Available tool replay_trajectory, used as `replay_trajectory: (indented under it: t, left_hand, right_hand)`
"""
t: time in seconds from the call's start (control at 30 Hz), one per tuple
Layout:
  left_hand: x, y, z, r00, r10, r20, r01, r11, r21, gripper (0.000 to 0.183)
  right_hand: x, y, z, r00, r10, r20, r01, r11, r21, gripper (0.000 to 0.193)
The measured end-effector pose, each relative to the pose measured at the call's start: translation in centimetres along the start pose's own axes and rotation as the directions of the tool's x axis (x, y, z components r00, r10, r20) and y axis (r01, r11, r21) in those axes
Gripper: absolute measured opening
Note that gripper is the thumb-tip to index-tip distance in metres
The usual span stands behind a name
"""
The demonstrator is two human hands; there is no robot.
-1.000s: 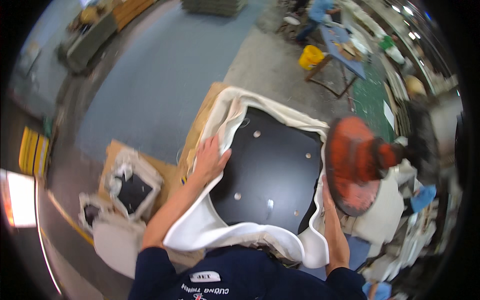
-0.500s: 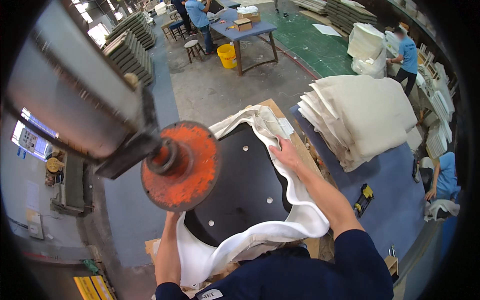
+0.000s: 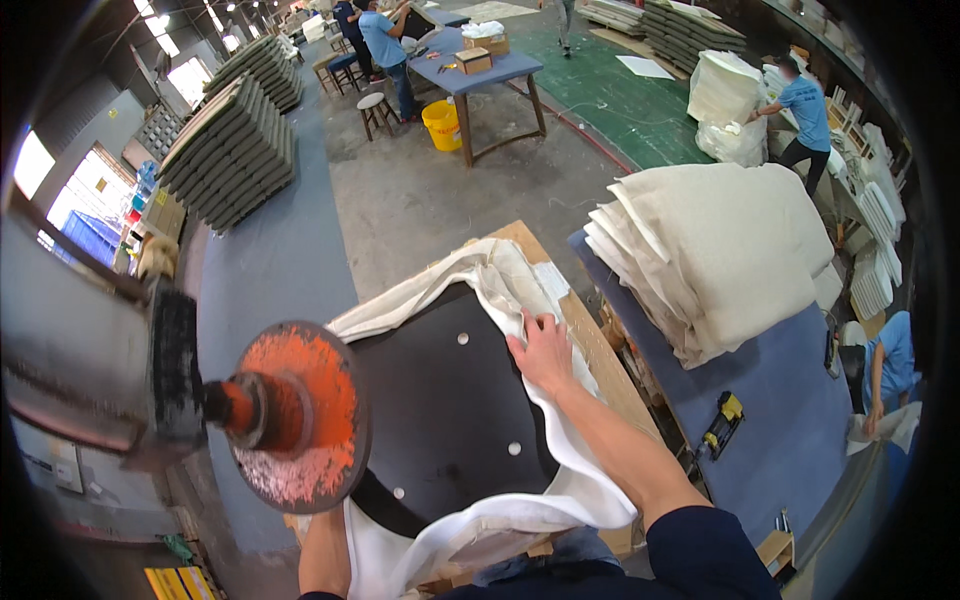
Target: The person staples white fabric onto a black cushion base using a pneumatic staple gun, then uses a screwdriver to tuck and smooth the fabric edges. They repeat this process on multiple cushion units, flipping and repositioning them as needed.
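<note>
Workshop, grey concrete floor. One tan board-topped desk carried one black rectangular panel with round pale spots, ringed by a cream fabric and white padding cover. Condition: cover set around panel; its rim stood wavy and loose, apparently not yet flattened or fastened. Right hand: bent fingers lay upon the rim's right side; whether pinching could not be told. Left hand: hidden behind one worn orange disc, state untellable. Beside: one yellow-and-black handheld tool.

The head-worn fisheye camera looks down and forward, set close above the flat, black, roughly square panel.
</note>
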State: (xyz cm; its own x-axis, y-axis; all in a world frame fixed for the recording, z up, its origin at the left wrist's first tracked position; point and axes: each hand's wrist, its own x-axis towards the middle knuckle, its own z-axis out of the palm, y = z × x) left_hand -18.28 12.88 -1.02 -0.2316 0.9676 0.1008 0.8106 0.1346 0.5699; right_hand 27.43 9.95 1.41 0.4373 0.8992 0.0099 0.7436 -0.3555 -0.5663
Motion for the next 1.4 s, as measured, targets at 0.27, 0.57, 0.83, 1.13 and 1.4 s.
replay_trajectory:
  t: [0.27,0.57,0.83,1.13,1.4]
  left_hand:
    - [1.3,-10.5,-4.3,0.973,0.199,0.119,-0.172,0.963,-0.207,0.048]
    - [-27.5,-18.8,-14.8,0.65,-0.258,0.715,0.741,0.007,-0.671,0.047]
    - [-27.1,-14.1,-11.8,0.781,-0.156,0.604,0.607,-0.034,-0.794,0.049]
    - [-21.8,-5.9,-9.2,0.903,-0.293,0.313,0.386,0.237,-0.892,0.045]
    - [-20.2,-2.0,-7.1,0.967,-0.237,0.092,0.191,0.442,-0.877,0.043]
  right_hand:
    - [-0.8,2.3,-0.8,0.949,-0.035,0.314,-0.156,0.812,0.563,0.067]
    - [-32.9,19.6,-11.0,0.637,0.72,0.274,-0.751,0.502,0.429,0.08]
    - [-31.6,18.5,-5.3,0.631,0.578,0.518,-0.482,-0.231,0.845,0.054]
    - [-25.3,11.7,-3.6,0.924,0.207,0.322,-0.174,-0.521,0.836,0.048]
    - [-20.2,2.0,-4.6,0.944,0.298,0.138,-0.239,0.338,0.91,0.045]
